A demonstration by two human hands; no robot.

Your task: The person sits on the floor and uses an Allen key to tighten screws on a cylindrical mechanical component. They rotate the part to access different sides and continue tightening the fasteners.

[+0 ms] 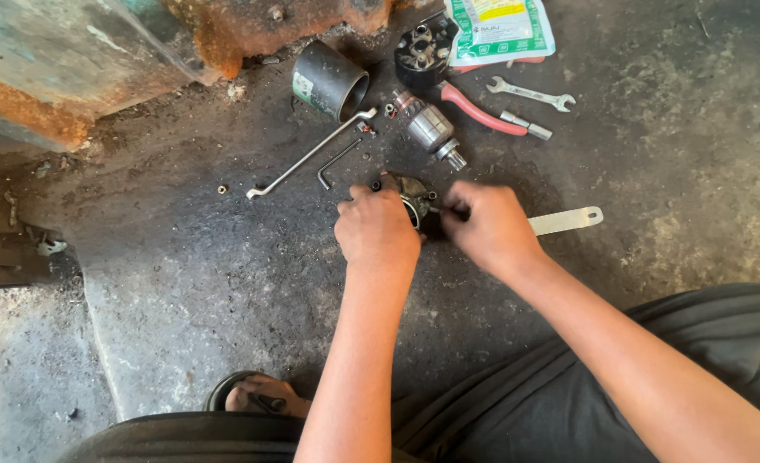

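My left hand [377,227] grips a small dark metal engine part [414,195] and holds it down on the oily concrete floor [225,257]. My right hand [491,227] pinches a thin dark tool whose tip touches the part's right side. Most of the part is hidden between my two hands. A flat white metal strip [568,219] sticks out to the right from behind my right hand.
Beyond my hands lie a long bent rod wrench [311,154], a black hex key [335,161], a black cylinder [330,81], a metal chuck-like piece [431,129], red-handled pliers [481,111], an open spanner [531,93], a round black part [423,47] and a plastic packet [500,30]. Rusty machinery [97,60] stands far left.
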